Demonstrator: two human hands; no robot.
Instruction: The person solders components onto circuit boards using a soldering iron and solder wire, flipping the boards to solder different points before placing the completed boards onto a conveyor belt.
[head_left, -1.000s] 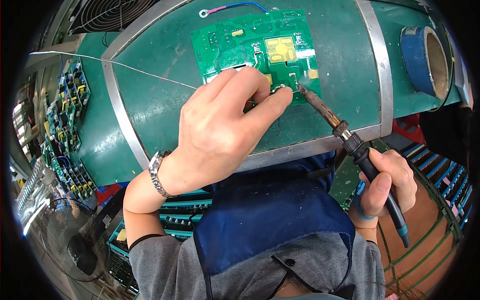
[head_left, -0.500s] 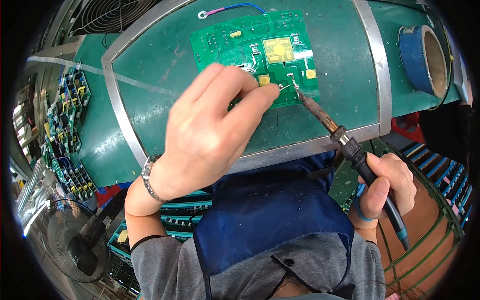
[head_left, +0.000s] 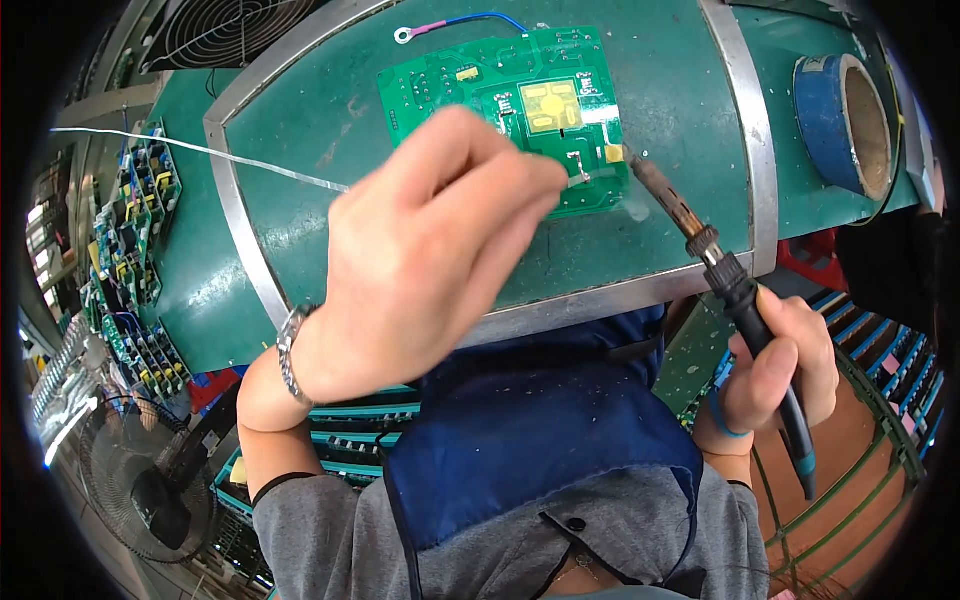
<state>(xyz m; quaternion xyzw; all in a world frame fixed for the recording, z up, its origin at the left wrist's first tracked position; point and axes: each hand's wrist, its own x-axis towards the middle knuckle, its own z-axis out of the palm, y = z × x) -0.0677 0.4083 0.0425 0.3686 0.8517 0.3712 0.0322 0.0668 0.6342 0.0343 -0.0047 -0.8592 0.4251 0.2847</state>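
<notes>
A green circuit board [head_left: 510, 65] lies solder side up on the green worktop, with yellow patches and a blue lead ending in a ring terminal [head_left: 403, 36] at its far side. My left hand [head_left: 410, 260] is over the board's near left part and hides it. Its thumb and fingertips are pinched on a thin solder wire [head_left: 250, 163] that comes in from the left. In my right hand [head_left: 785, 370] is a soldering iron [head_left: 735, 285], gripped by its black handle. The iron's tip is beside the board's right edge, apart from the solder joints.
Metal strips [head_left: 750, 130] frame the work area. A large blue tape roll [head_left: 835, 125] stands at the right. Populated boards [head_left: 135, 270] line the left edge, with a fan [head_left: 150, 480] below them. Racks holding boards [head_left: 890, 365] are at the lower right.
The iron's tip has moved off the board, up and to the right. My left hand has risen slightly, and the solder wire has shifted. The board has slid a little to the left.
</notes>
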